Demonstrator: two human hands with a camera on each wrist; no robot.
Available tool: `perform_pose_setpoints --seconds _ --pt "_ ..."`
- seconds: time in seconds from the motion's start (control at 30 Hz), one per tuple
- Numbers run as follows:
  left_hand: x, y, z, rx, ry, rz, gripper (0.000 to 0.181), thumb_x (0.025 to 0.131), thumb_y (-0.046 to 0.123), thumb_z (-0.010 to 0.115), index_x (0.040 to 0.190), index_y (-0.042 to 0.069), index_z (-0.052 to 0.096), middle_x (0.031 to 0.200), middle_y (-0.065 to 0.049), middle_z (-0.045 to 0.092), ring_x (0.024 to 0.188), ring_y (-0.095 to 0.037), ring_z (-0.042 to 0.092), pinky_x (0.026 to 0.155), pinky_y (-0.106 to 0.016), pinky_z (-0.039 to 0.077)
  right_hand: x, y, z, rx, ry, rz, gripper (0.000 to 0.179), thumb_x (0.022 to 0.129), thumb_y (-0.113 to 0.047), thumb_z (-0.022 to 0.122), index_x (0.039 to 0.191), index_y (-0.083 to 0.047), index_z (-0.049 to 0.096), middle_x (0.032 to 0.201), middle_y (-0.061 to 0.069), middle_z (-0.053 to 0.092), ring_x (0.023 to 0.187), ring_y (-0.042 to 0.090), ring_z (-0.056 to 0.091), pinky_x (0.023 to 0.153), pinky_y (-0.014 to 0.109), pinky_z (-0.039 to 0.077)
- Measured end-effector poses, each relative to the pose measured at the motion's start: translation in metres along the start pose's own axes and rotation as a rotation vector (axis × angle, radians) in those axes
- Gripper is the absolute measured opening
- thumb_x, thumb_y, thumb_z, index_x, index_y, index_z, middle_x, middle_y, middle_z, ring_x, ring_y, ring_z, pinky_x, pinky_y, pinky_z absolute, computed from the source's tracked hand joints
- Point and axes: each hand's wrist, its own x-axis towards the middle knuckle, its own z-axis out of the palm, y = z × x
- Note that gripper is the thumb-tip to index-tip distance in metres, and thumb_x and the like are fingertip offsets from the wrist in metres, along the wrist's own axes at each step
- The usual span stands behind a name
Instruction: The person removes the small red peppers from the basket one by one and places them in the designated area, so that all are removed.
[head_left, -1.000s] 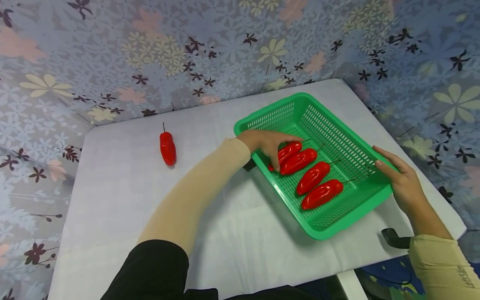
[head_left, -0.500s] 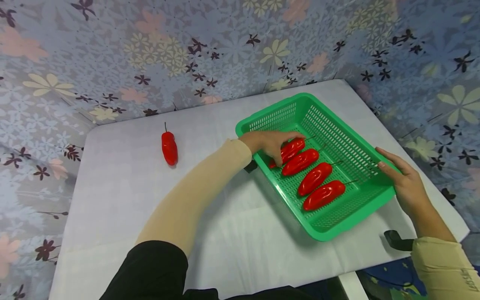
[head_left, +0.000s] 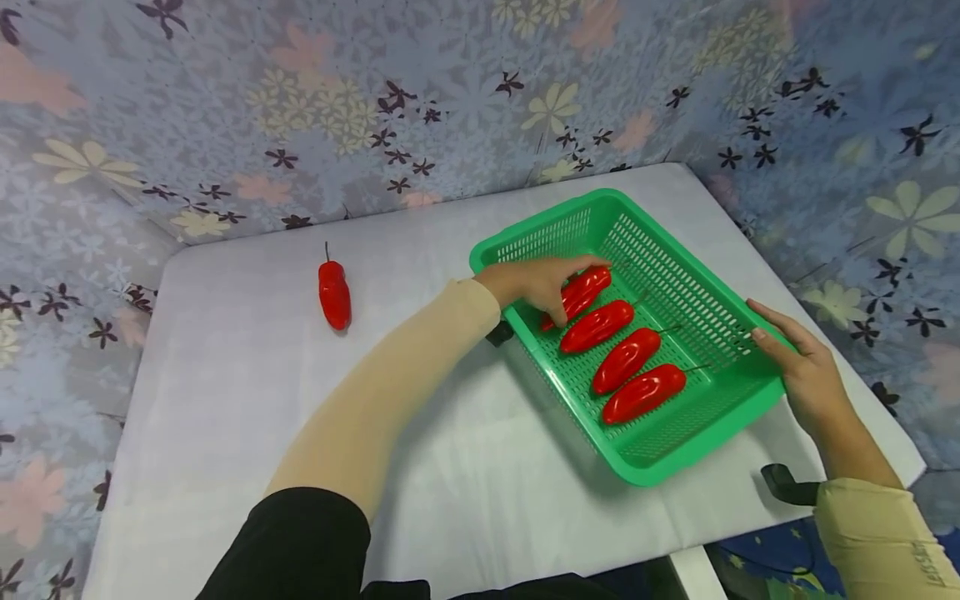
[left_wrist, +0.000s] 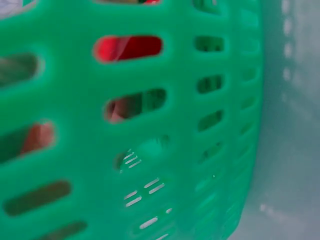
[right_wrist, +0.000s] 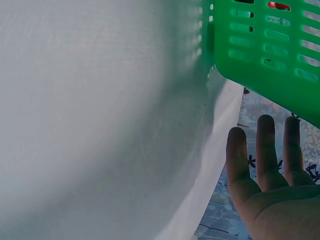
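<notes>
My left hand (head_left: pixel 532 283) reaches over the near-left wall of a green plastic basket (head_left: pixel 697 275) and holds a red pepper (head_left: pixel 588 287) between thumb and fingers. Three more red peppers lie in a slanted row beside it; the closest is a glossy pepper (head_left: pixel 597 327). My right hand (head_left: pixel 813 375) grips the basket's right rim, thumb over the edge. From the right wrist, several straight fingers (right_wrist: pixel 266 150) show below the basket wall (right_wrist: pixel 260 65). The left wrist view is filled by the slotted basket wall (left_wrist: pixel 175 125), with red showing through a slot.
Another red pepper (head_left: pixel 334 296) lies alone on the white-covered table (head_left: pixel 225 417), left of the basket. Flowered wall covering (head_left: pixel 450 83) stands behind the table and along its right side.
The pepper under my left hand has shifted slightly up and away from the neighbouring one, and more of it shows. My right hand stays on the rim.
</notes>
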Motion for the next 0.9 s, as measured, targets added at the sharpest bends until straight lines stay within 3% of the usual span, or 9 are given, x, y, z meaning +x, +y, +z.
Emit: perform_pose_setpoints --seconds 0.07,0.2,0.33,0.53,0.67,0.9 --pt "0.001 0.001 -0.002 -0.010 0.034 0.023 0.113 0.070 0.000 0.079 0.148 0.046 0.012 0.151 0.008 0.027 0.105 -0.015 0.049 0.072 -0.026 0.052 0.002 0.000 -0.001 0.011 0.010 -0.008 0.049 0.099 -0.034 0.047 0.146 -0.029 0.036 0.148 -0.019 0.034 0.118 -0.007 0.040 0.078 0.003 0.033" --pt "0.003 0.003 -0.004 -0.021 0.069 0.061 0.114 0.070 -0.001 0.078 0.147 0.049 0.010 0.154 0.013 0.020 0.098 -0.017 0.050 0.065 -0.025 0.051 -0.001 0.004 -0.004 0.018 0.013 0.005 0.049 0.099 -0.033 0.047 0.146 -0.029 0.037 0.146 -0.020 0.035 0.113 -0.011 0.040 0.075 0.003 0.034" --pt "-0.001 0.010 -0.007 -0.044 0.090 0.086 0.113 0.071 -0.003 0.076 0.149 0.045 0.010 0.154 0.008 0.021 0.104 -0.016 0.048 0.064 -0.025 0.052 -0.004 0.006 -0.003 0.033 0.013 0.000 0.048 0.099 -0.031 0.047 0.146 -0.027 0.037 0.145 -0.020 0.037 0.108 -0.013 0.041 0.075 0.003 0.035" --pt "-0.023 0.027 -0.016 -0.066 0.128 0.114 0.110 0.072 -0.008 0.072 0.151 0.038 0.010 0.150 0.002 0.028 0.104 -0.017 0.049 0.066 -0.027 0.053 -0.001 0.004 0.000 0.053 0.018 -0.023 0.047 0.099 -0.029 0.048 0.145 -0.027 0.040 0.144 -0.019 0.039 0.106 -0.013 0.043 0.076 0.003 0.036" --pt "-0.036 0.035 -0.021 -0.057 0.124 0.120 0.107 0.075 -0.005 0.070 0.152 0.037 0.009 0.150 0.004 0.029 0.105 -0.017 0.048 0.068 -0.026 0.052 0.000 0.003 0.000 0.078 0.008 -0.018 0.047 0.098 -0.028 0.049 0.144 -0.026 0.041 0.145 -0.019 0.039 0.106 -0.013 0.043 0.075 0.003 0.038" --pt "-0.057 0.035 -0.032 -0.088 0.152 0.107 0.106 0.076 -0.001 0.071 0.151 0.038 0.008 0.146 0.001 0.033 0.104 -0.017 0.051 0.073 -0.027 0.053 0.002 0.000 0.000 -0.001 -0.007 -0.011 0.049 0.099 -0.033 0.047 0.146 -0.030 0.036 0.146 -0.024 0.033 0.130 -0.006 0.031 0.078 0.000 0.031"
